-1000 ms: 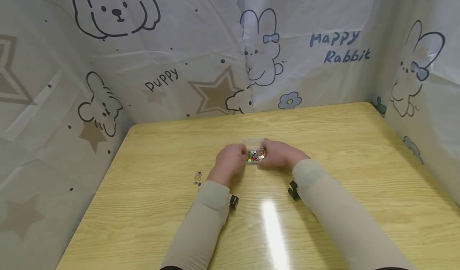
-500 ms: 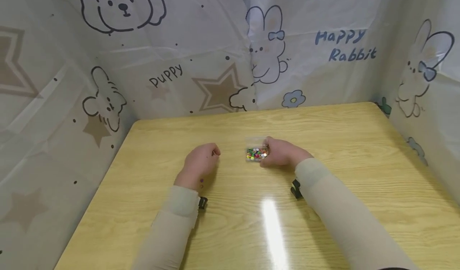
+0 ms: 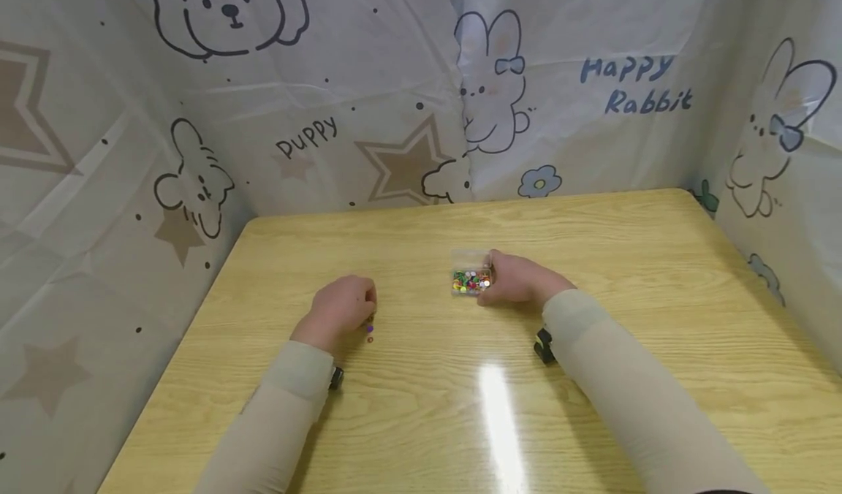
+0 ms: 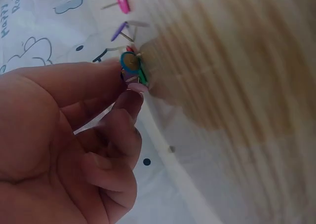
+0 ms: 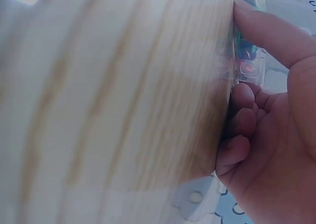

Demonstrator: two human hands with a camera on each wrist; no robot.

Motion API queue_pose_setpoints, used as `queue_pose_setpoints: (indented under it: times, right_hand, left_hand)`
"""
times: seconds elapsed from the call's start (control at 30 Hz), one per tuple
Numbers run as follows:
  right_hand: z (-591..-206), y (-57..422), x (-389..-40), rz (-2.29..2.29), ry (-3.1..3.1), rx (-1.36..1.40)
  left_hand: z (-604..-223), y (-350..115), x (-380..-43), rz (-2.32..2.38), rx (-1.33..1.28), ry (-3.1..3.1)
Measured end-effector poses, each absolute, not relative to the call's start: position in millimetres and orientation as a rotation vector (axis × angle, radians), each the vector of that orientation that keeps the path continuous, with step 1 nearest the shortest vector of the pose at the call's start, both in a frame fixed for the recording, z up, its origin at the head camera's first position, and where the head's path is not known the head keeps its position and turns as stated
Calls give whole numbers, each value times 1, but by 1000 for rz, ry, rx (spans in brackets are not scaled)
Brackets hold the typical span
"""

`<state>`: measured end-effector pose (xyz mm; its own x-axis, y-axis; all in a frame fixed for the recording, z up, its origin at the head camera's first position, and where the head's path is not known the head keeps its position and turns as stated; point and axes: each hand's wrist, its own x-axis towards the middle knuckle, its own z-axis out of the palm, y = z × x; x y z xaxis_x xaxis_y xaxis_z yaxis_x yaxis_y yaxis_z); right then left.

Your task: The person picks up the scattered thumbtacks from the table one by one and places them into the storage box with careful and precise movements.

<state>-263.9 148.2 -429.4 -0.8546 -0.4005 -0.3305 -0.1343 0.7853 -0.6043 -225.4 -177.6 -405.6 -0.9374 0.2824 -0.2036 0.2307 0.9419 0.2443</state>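
My left hand (image 3: 338,308) is down at a short row of thumbtacks left of the middle of the table. In the left wrist view its thumb and fingertip close about a light pink thumbtack (image 4: 138,88). Beside them are a blue thumbtack (image 4: 130,62) and a green one, partly hidden; its other fingers are curled. A purple thumbtack (image 4: 118,31) and a bright pink thumbtack (image 4: 122,2) lie further along the row. My right hand (image 3: 516,278) grips the right side of a small clear plastic box (image 3: 468,294), its lid raised at the back. Multicoloured thumbtacks (image 3: 468,281) fill the box.
The wooden table (image 3: 421,399) has its far edge against a printed cloth curtain (image 3: 342,77), which also stands along the left and right sides. A bright light reflection lies on the tabletop in front of the box.
My left hand has left the box and moved leftward to the loose thumbtacks, coming down over them. The right hand stays on the box. The head view has shifted slightly.
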Motion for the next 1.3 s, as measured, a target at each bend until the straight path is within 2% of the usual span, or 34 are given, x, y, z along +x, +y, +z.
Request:
queue_pose_setpoints:
  times: [0.57,1.0,1.3]
  right_hand:
    - [-435,147,-264,-789,2538,-397]
    - [-428,148,-262,-825,2537,-406]
    - [-430,148,-261,-861,2536,-407]
  left_hand:
    - [-411,-172,-231,2,479,2854]
    - [-394,-186,-235,123,564,2863]
    - [-400,-185,-237,74,553,2788]
